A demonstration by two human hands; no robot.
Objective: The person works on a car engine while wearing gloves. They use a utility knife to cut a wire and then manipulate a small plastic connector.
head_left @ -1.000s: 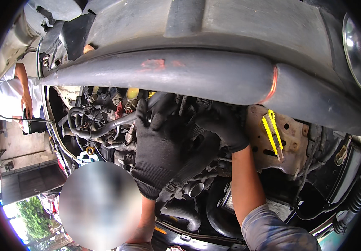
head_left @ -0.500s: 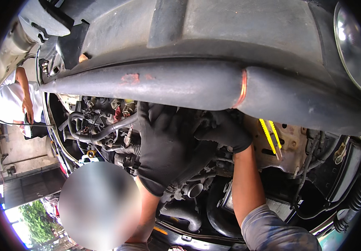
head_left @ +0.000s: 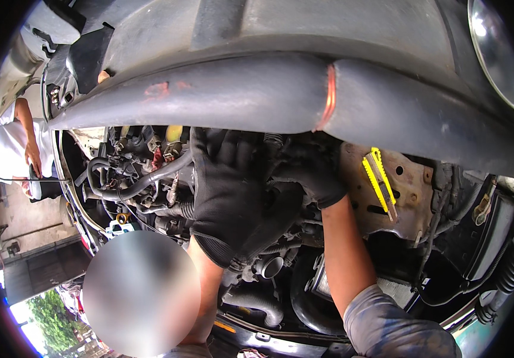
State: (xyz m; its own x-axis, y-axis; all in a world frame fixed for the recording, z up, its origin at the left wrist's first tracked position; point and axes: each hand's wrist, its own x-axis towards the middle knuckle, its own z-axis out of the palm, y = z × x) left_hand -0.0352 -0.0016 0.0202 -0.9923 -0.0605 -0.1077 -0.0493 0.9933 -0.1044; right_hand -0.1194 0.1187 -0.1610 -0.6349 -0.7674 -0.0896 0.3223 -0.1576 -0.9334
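Engine bay, under the grey bumper: left hand, black-gloved, spread flat over hoses as a brace; right hand, grip hidden, reaches deeper. Yellow utility knife parked on the rusty bracket's upper edge, handy.

Two black-gloved hands: left hand, right hand. One yellow utility knife. One headlamp, upper right. One person, far left.

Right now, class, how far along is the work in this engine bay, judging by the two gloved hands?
Done: the engine bay lies exposed, and a yellow utility knife is set aside on the rusty bracket. In hand: the left hand and right hand, both in black gloves, reach among the hoses; what they grip is hidden. Left: cannot be judged.
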